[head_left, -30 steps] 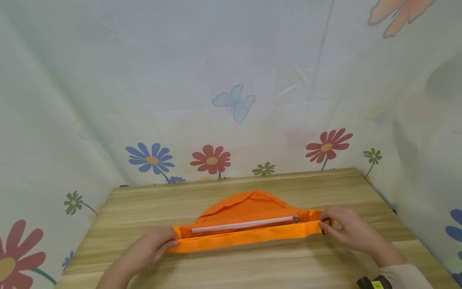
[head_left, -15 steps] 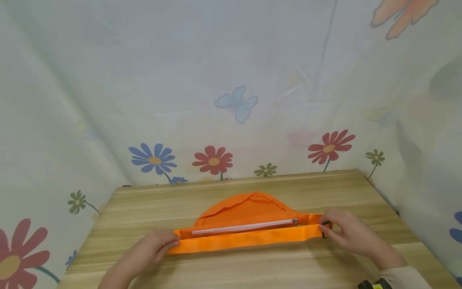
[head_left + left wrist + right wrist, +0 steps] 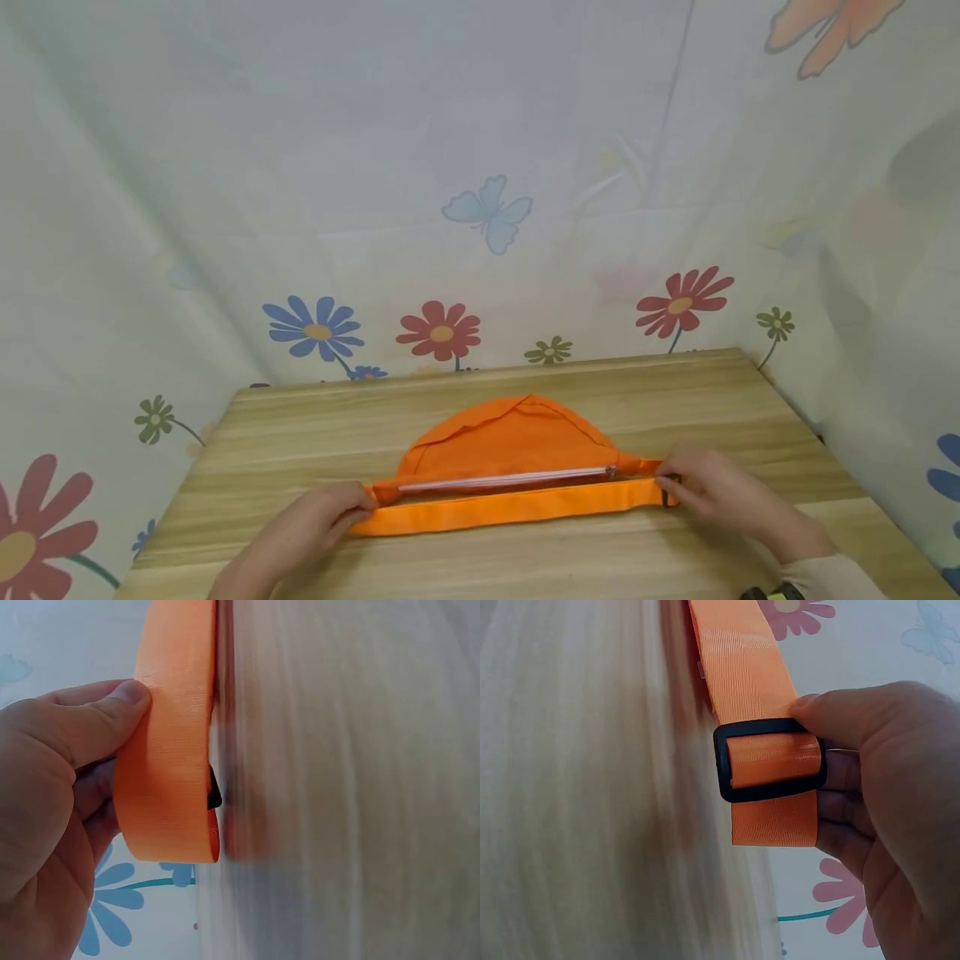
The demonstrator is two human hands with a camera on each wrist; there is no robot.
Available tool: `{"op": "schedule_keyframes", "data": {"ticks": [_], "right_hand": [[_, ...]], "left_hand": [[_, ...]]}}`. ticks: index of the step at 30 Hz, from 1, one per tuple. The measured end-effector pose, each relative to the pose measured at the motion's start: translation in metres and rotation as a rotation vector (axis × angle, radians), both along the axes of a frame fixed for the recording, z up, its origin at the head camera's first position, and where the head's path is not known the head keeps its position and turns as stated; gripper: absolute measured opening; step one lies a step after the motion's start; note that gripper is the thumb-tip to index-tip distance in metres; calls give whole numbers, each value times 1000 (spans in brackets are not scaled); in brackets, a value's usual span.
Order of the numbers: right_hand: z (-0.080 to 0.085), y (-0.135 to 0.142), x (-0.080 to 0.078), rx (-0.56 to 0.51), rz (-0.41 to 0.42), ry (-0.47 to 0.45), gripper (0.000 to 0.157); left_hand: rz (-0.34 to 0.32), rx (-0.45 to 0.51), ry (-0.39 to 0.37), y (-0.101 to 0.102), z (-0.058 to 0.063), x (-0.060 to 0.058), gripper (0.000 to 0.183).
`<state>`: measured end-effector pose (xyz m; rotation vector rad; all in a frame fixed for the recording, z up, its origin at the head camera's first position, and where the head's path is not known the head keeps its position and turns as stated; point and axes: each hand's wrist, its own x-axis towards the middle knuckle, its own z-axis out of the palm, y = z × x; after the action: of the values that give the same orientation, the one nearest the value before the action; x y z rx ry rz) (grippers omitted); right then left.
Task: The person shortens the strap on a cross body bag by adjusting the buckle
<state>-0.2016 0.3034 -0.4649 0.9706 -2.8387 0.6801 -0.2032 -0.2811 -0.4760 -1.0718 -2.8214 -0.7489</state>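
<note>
An orange waist bag (image 3: 510, 437) lies on the table with its rounded side away from me. A white zipper (image 3: 510, 481) runs along its straight near edge. In front of that edge, an orange webbing strap (image 3: 510, 506) is stretched between both hands. My left hand (image 3: 303, 529) pinches the folded strap end; in the left wrist view the thumb lies on the webbing (image 3: 169, 772), and a black plastic bit (image 3: 214, 793) peeks out behind it. At the other end my right hand (image 3: 723, 496) pinches the strap beside a black slider buckle (image 3: 771, 726) threaded with webbing.
The wood-grain table (image 3: 330, 425) extends beyond the bag to a pale wall covering (image 3: 360, 183) printed with flowers and butterflies, which also encloses both sides. A dark wrist strap with a yellow patch (image 3: 783, 592) shows at the right sleeve.
Both hands and the strap have come slightly down and nearer to me, the right hand also a little left. The gap between strap and zipper has widened slightly.
</note>
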Motion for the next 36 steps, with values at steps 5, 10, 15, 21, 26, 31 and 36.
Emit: {"op": "schedule_keyframes", "data": {"ticks": [5,10,15,21,26,31,36], "right_hand": [[-8,-3,-2,31,13,-1,6],[-11,-4,-1,10,33,34,9],[-11,-7,-1,31,22,34,6],[-11,-9,0,52,-35,-3,5],[-10,-11,-1,70,-54,-11,5],[-9,-10,-2,76,-44,-4,4],[-11,-9,0,77,-41,13,5]], "left_hand": [[-43,-3,66,0,-4,0,12],[-40,-32,81,1,-4,1,11],[7,-87,51,4,-3,3,11],[49,-172,38,11,1,4,11],[62,-194,31,13,1,5,11],[55,-181,50,12,3,5,10],[52,-192,35,11,4,5,11]]}}
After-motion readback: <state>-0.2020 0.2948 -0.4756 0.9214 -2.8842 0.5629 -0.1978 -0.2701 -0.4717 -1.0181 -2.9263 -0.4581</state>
